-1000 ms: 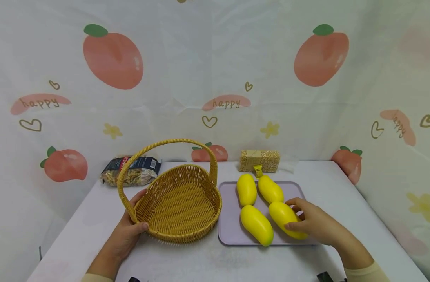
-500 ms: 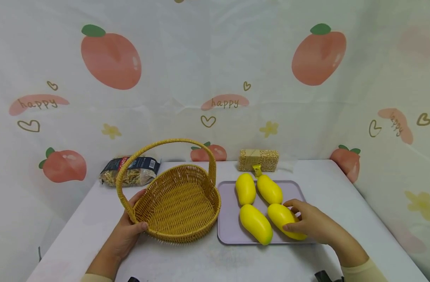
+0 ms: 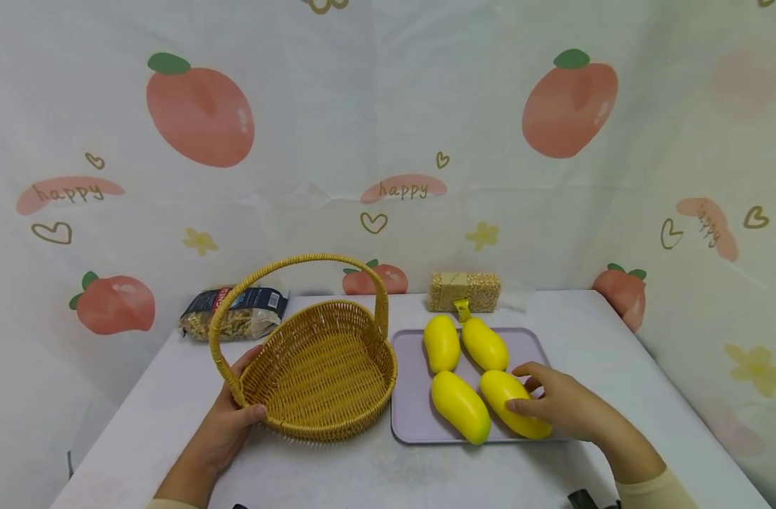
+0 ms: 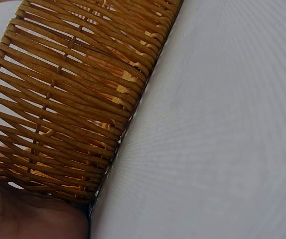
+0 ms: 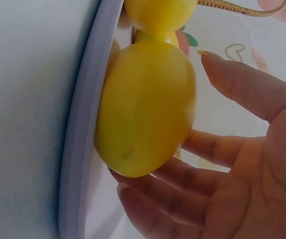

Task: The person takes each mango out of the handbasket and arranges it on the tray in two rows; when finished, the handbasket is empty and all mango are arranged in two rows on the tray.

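A woven wicker basket (image 3: 337, 367) with a hoop handle stands empty on the white table, left of centre. My left hand (image 3: 244, 396) grips its near-left rim, thumb over the edge; the left wrist view shows the basket wall (image 4: 68, 99) against my palm. To the right, a lilac tray (image 3: 408, 417) carries several yellow mangoes. My right hand (image 3: 520, 387) holds the near-right mango (image 3: 499, 396), thumb on its side and fingers curled round its far side. In the right wrist view that mango (image 5: 145, 109) lies on the tray rim (image 5: 78, 149) with my fingers (image 5: 198, 179) wrapped beneath it.
A bag of pasta (image 3: 238, 311) lies at the back left behind the basket. A clear pack of grains (image 3: 464, 291) sits at the back, just beyond the tray. A peach-printed cloth backdrop closes in the table on three sides.
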`<state>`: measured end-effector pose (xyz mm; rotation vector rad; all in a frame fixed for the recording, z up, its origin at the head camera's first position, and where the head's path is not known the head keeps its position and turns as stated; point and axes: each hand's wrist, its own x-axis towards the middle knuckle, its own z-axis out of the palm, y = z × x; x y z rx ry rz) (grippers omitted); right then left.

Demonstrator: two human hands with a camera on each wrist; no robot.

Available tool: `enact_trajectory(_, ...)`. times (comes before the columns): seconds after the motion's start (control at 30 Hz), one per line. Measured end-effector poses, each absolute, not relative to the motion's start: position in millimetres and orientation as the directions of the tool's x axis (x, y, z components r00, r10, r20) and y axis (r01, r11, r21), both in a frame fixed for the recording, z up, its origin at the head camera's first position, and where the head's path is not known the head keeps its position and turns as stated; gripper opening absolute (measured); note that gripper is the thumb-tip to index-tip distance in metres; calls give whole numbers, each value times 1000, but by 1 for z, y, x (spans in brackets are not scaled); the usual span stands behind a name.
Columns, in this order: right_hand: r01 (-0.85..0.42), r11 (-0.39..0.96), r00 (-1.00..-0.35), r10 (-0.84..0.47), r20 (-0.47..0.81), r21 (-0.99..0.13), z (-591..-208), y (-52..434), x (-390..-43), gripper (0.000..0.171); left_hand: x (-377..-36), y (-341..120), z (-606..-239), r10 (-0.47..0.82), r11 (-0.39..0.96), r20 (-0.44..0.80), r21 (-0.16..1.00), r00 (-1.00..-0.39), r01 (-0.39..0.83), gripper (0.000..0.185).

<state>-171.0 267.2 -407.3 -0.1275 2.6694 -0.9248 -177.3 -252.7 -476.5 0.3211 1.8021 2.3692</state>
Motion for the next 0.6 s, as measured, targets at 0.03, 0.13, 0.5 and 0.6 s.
enact_trajectory(0.03, 21, 790, -948, -179, -263, -613, -407, 267, -171, 64, -178, -253, -476, 245, -267, 79, 964, -966, 11, 90)
enact_trajectory(0.13, 26, 795, -949, -171, -265, -606, -405, 267, -171, 66, -178, -252, -476, 246, -265, 78, 964, -966, 10, 89)
enact_trajectory(0.5, -41, 799, -965, -188, -185, -600, -391, 270, -162, 70, -179, -254, -477, 194, -190, 63, 981, -979, 25, 82)
enact_trajectory(0.6, -63, 785, -969, -196, -151, -616, -390, 270, -161, 68, -177, -256, -473, 99, -7, 68, 998, -993, 68, 69)
